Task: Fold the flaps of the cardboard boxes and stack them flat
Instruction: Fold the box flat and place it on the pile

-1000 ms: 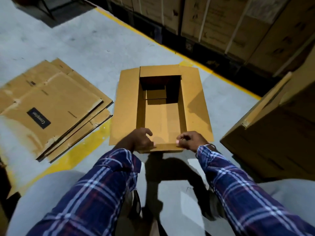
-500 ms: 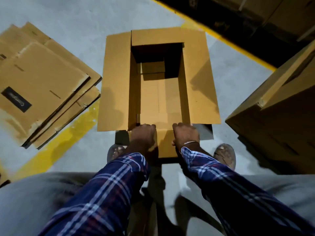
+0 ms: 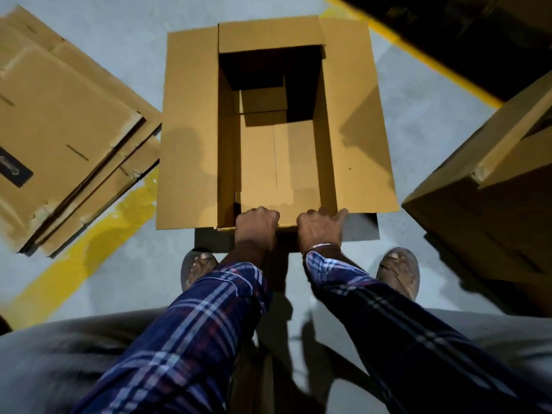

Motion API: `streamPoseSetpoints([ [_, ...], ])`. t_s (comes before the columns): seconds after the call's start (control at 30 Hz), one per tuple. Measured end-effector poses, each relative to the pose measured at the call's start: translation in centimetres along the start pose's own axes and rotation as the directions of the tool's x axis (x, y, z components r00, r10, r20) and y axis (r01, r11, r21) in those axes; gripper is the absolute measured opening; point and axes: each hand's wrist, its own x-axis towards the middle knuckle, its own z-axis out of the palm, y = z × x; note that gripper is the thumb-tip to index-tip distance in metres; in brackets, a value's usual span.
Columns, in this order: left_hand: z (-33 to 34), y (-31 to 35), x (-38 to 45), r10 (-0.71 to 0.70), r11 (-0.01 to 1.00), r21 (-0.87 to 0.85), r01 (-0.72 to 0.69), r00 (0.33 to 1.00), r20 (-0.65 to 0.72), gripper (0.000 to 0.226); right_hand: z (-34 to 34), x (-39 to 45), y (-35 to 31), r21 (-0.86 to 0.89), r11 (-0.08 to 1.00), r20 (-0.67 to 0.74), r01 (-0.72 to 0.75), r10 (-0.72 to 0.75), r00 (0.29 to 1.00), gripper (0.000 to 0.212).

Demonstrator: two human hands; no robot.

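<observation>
**Two hands on the near rim, box not yet flattened**

Open box (image 3: 277,150) stands upright on the concrete floor (image 3: 125,31), directly ahead of my feet. Left flap (image 3: 191,130), right flap (image 3: 355,121) and far flap (image 3: 268,34) are all spread outward; bottom panels appear closed, with a centre seam visible inside.

My left hand (image 3: 257,227) curls over the near rim, fingers hooked round the cardboard edge. My right hand (image 3: 319,228) grips the same rim beside it, thumb stuck out toward the right flap.

Progress, judged: a stack of flattened boxes (image 3: 65,135) lies on the floor to the left, partly over the yellow line (image 3: 89,243), so several look done. This box remains fully erect. Left to do: fold flaps, collapse it, add it to the stack.

Not resolved: near flap is hidden below my hands and wrists. Fingertips are out of sight inside the rim. Far corner of the box interior is in deep shadow. Tall box (image 3: 493,180) at right is cut off by the frame edge.
</observation>
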Motion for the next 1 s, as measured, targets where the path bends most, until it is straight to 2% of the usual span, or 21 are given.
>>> streamPoseSetpoints([
  [0.07, -0.8, 0.1, -0.5, 0.019, 1.0, -0.017, -0.018, 0.999, 0.049, 0.031, 0.1, -0.6, 0.3, 0.004, 1.0, -0.001, 0.022, -0.022, 1.0, 0.033],
  [0.17, -2.7, 0.0, -1.7, 0.041, 0.998, -0.051, -0.032, 0.981, 0.192, 0.036, 0.4, -2.0, 0.9, 0.029, 0.999, -0.013, 0.032, -0.032, 0.999, 0.057],
  [0.27, -6.4, -0.8, -3.0, 0.061, 0.998, 0.003, -0.063, 0.966, 0.253, 0.041, -0.5, -3.7, 1.7, 0.017, 0.999, -0.02, 0.05, -0.05, 0.999, 0.068],
  [0.33, -10.3, -1.3, -4.1, 0.081, 0.994, 0.06, -0.096, 0.971, 0.225, 0.045, -1.2, -4.4, 1.7, -0.012, 0.995, -0.032, 0.096, -0.096, 0.995, 0.064],
  [0.47, -18.6, -1.8, -8.0, 0.189, 0.966, 0.165, -0.197, 0.98, 0.062, 0.057, -2.0, -4.6, 0.4, -0.027, 0.983, -0.072, 0.182, -0.183, 0.98, 0.05],
  [0.57, -21.7, -2.4, -11.8, 0.249, 0.962, 0.133, -0.239, 0.966, -0.067, 0.059, -1.6, -5.0, -0.9, -0.006, 0.978, -0.05, 0.211, -0.211, 0.976, 0.049],
  [0.63, -21.4, -3.2, -13.4, 0.234, 0.972, 0.054, -0.229, 0.964, -0.125, 0.056, -1.4, -5.4, -1.5, -0.003, 0.976, -0.08, 0.216, -0.216, 0.973, 0.052],
  [0.67, -20.9, -3.6, -13.9, 0.204, 0.979, 0.001, -0.205, 0.971, -0.128, 0.055, -1.4, -5.5, -1.7, -0.015, 0.976, -0.102, 0.216, -0.216, 0.971, 0.051],
  [0.73, -19.7, -4.0, -14.1, 0.166, 0.983, -0.073, -0.167, 0.986, -0.03, 0.058, -1.3, -5.4, -1.8, -0.014, 0.975, -0.124, 0.224, -0.224, 0.967, 0.047],
  [0.8, -19.2, -3.5, -13.5, 0.19, 0.979, -0.088, -0.186, 0.981, 0.033, 0.062, -1.2, -4.9, -1.6, 0.029, 0.974, -0.116, 0.225, -0.22, 0.968, 0.045],
  [0.93, -19.8, -2.2, -11.5, 0.237, 0.969, -0.056, -0.239, 0.971, -0.032, 0.063, -0.9, -3.7, -1.5, 0.106, 0.974, -0.105, 0.198, -0.187, 0.977, 0.036],
  [1.0, -20.2, -2.0, -10.3, 0.251, 0.967, -0.043, -0.252, 0.968, -0.025, 0.062, -0.7, -3.2, -1.6, 0.22, 0.965, -0.092, 0.145, -0.128, 0.988, 0.045],
])
